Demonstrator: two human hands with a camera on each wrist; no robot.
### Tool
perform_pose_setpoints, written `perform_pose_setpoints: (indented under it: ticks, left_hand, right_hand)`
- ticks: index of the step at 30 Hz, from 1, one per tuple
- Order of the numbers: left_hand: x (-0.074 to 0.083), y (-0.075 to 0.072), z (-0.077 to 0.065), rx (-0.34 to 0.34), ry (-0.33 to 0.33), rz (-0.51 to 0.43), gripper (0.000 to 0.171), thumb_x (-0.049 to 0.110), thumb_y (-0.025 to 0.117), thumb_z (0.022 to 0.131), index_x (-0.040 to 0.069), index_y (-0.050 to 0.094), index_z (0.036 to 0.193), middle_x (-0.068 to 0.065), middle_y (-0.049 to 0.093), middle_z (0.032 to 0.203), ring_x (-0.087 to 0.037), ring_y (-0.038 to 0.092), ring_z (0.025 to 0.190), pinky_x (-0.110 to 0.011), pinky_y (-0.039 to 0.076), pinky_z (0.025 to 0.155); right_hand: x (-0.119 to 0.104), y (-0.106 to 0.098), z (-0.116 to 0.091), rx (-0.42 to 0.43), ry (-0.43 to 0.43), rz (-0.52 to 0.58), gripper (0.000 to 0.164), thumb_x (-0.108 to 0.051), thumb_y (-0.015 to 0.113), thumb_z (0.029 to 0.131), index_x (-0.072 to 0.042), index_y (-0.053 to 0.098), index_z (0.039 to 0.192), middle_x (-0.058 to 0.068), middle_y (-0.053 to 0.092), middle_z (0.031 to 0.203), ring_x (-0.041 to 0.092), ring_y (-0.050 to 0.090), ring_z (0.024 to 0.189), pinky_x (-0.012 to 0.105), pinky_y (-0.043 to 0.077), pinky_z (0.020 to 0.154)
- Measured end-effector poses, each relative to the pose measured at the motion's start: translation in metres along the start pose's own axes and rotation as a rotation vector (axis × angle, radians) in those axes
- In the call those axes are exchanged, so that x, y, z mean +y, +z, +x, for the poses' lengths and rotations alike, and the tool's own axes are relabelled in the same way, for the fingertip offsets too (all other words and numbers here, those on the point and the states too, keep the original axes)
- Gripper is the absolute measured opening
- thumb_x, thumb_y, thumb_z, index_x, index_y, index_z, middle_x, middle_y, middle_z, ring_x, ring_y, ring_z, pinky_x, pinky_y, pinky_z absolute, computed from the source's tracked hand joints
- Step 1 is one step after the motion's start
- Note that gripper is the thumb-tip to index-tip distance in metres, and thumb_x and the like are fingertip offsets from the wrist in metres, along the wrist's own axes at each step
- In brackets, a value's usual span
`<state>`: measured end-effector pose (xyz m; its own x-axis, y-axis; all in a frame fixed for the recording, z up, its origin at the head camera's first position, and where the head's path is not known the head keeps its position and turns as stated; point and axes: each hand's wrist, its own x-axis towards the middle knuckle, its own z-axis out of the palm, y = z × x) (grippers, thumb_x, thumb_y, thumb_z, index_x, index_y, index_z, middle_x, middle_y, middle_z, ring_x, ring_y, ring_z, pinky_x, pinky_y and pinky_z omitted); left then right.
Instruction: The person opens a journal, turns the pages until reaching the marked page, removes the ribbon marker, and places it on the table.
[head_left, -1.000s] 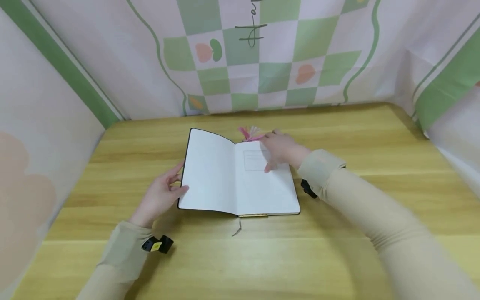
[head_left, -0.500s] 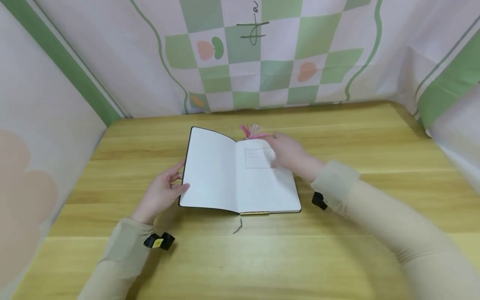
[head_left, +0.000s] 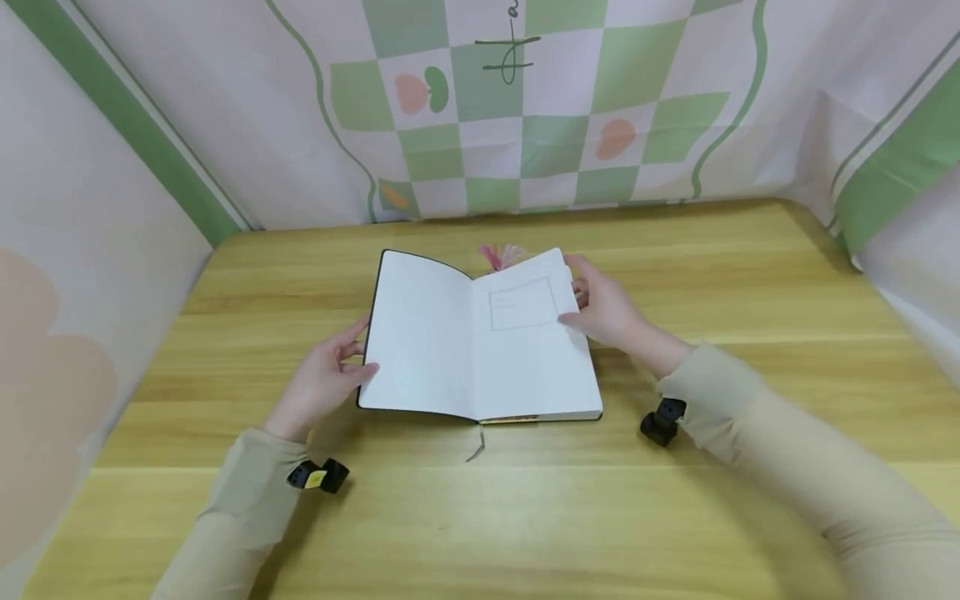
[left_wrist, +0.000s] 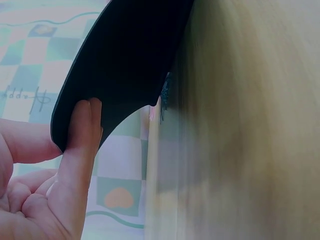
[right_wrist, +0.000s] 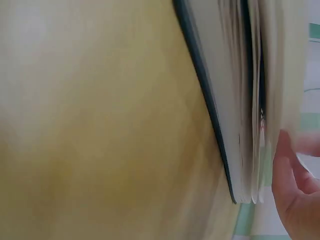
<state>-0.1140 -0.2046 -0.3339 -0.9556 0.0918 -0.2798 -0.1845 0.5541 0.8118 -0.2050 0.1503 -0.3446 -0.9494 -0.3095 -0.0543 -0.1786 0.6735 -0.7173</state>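
Note:
An open dark-covered notebook lies on the wooden table, with a printed box on its right-hand page. My left hand pinches the outer edge of the raised front cover, thumb on the white inside. In the left wrist view, fingers lie against the cover's dark outside. At the upper right, my right hand pinches several pages by their corner and holds them slightly lifted. The right wrist view shows those lifted pages apart from the page block below. A pink tassel sticks out at the notebook's top.
A thin ribbon bookmark hangs from the spine's lower end onto the wooden table. A green-and-white checked cloth hangs behind the table's far edge. Black wrist cameras sit on both sleeves.
My right hand has drawn back from over the right-hand page to its outer edge and now lifts the corner of several pages. My left hand keeps its hold on the cover.

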Motion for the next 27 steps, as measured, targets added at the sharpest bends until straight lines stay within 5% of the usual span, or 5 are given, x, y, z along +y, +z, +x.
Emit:
perform_pose_setpoints:
  ticks: [4,9,17,21,27]
  left_hand:
    - [0.000,-0.001,-0.001,-0.002,-0.007,0.007,0.069,0.013,0.060,0.093,0.023,0.023,0.151,-0.017,0.048,0.138,-0.006,0.029,0.049,-0.020,0.036,0.050]
    - [0.002,-0.001,-0.001,-0.001,-0.012,0.023,0.069,0.014,0.060,0.093,0.024,0.023,0.151,-0.018,0.047,0.140,-0.007,0.029,0.049,-0.020,0.035,0.050]
    - [0.002,-0.001,-0.002,-0.009,-0.007,-0.011,0.069,0.015,0.059,0.094,0.024,0.022,0.151,-0.017,0.044,0.142,-0.006,0.029,0.048,-0.019,0.035,0.049]
    - [0.000,-0.002,-0.001,-0.010,0.014,-0.025,0.069,0.014,0.059,0.094,0.023,0.022,0.151,-0.017,0.045,0.141,-0.005,0.029,0.047,-0.019,0.034,0.048]
    - [0.001,-0.003,-0.002,-0.024,0.036,-0.064,0.068,0.013,0.057,0.095,0.022,0.022,0.151,-0.015,0.048,0.133,-0.004,0.028,0.046,-0.019,0.033,0.047]
  right_hand:
    - [-0.002,0.000,-0.006,-0.080,0.088,0.146,0.080,-0.001,0.063,0.087,0.000,0.013,0.150,0.029,0.047,0.136,0.038,0.055,0.112,0.044,0.050,0.089]
    - [-0.010,-0.001,-0.013,-0.165,0.146,0.457,0.073,-0.003,0.052,0.092,-0.003,0.009,0.150,0.028,0.042,0.139,0.027,0.059,0.104,0.034,0.054,0.081]
    - [-0.034,-0.004,-0.022,-0.264,0.089,0.846,0.061,-0.021,0.037,0.100,-0.004,0.007,0.151,-0.002,0.054,0.108,0.006,0.060,0.087,0.026,0.052,0.075]
    - [-0.045,0.003,-0.022,-0.319,0.030,0.763,0.062,-0.039,0.026,0.103,-0.005,0.006,0.152,0.002,0.051,0.109,0.010,0.056,0.092,0.035,0.050,0.084]
    - [-0.064,0.023,-0.023,-0.308,-0.046,0.361,0.056,-0.038,0.021,0.104,-0.010,0.015,0.152,0.023,0.041,0.136,0.031,0.049,0.117,0.054,0.032,0.106]
